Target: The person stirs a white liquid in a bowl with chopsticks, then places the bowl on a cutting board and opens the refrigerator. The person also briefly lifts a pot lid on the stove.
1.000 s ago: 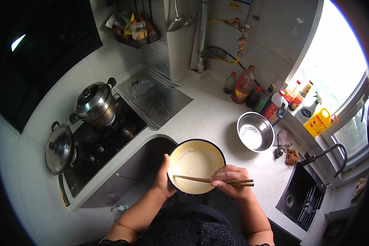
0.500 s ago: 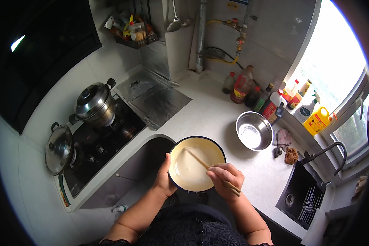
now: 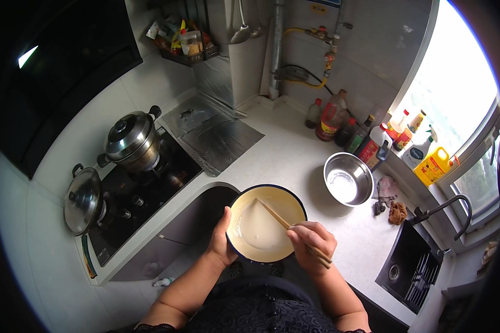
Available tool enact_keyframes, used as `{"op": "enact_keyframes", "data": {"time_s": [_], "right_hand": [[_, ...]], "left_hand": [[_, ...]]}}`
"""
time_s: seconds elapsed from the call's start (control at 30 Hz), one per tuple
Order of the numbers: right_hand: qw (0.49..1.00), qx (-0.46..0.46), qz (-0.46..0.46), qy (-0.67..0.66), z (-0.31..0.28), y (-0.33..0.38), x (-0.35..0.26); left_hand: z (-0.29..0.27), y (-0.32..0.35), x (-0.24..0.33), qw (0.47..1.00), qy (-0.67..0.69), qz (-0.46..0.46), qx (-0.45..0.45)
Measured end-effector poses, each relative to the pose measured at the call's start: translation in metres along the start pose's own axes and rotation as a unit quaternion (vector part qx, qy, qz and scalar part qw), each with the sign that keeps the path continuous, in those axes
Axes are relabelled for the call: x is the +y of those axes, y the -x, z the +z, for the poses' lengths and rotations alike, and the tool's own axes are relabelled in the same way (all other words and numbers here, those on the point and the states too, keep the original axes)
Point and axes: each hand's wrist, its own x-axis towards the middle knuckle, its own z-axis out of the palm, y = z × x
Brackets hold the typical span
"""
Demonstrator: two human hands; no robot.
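A white corner counter (image 3: 294, 161) lies below. The left hand (image 3: 223, 244) cups the bowl (image 3: 266, 223) at its rim, steadying it off the edge; the right hand (image 3: 311, 241) pinches chopsticks (image 3: 275, 213), tips in the batter.

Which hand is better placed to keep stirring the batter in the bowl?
Right. The right hand already has the chopsticks in its grip, tips in the batter. The left hand is cupping the rim of the bowl, steadying it.

Glossy cream bowl (image 3: 266, 230) centre frame, wooden chopsticks (image 3: 283, 222) in it; shiny steel bowl (image 3: 348, 178) right; polished metal pots (image 3: 130, 139) left; matt white counter (image 3: 294, 155).
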Motion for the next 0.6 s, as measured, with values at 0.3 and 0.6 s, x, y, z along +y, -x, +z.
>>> {"op": "enact_keyframes", "data": {"time_s": [0.3,0.6], "right_hand": [[0.958,-0.177,0.047,-0.22,-0.021,-0.016,0.0],[1.0,0.004,0.001,0.021,0.006,-0.009,0.006]], "left_hand": [[-0.004,-0.004,0.003,1.0,-0.006,0.005,-0.001],[-0.004,-0.01,0.0,0.997,-0.019,0.061,0.031]]}}
